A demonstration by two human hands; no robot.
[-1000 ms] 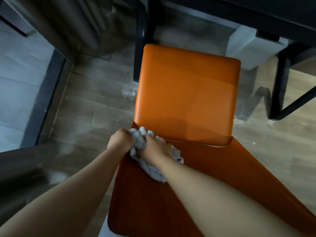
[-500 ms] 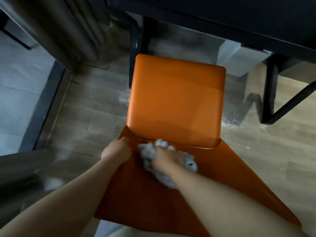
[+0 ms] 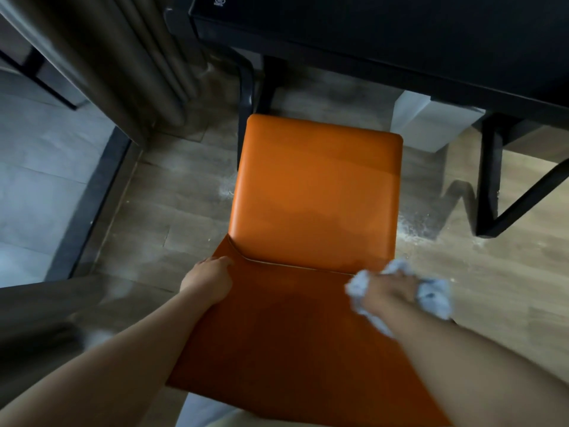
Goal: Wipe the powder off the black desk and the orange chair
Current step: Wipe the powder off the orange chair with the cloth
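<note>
At the right edge of the chair's back, your right hand [image 3: 389, 291] is curled round a crumpled pale cloth [image 3: 431, 295], pressing it onto the orange surface; the cloth bulges out on both sides of the fingers and is blurred. Your left hand [image 3: 209, 280] grips the left edge of the back, thumb on top near the seam, fingers wrapped over the side. Both grips sit on the chair [image 3: 314, 195], whose seat lies beyond them and looks clean of powder, though a faint haze is hard to judge. White powder [image 3: 415, 229] lies scattered on the wood floor [image 3: 172, 204] just right of the seat, with a smaller patch at its left edge. Beyond the seat stands the black table [image 3: 385, 35], its legs touching the floor, a white box [image 3: 431, 121] beneath it. Grey curtain folds [image 3: 129, 63] hang at the upper left
</note>
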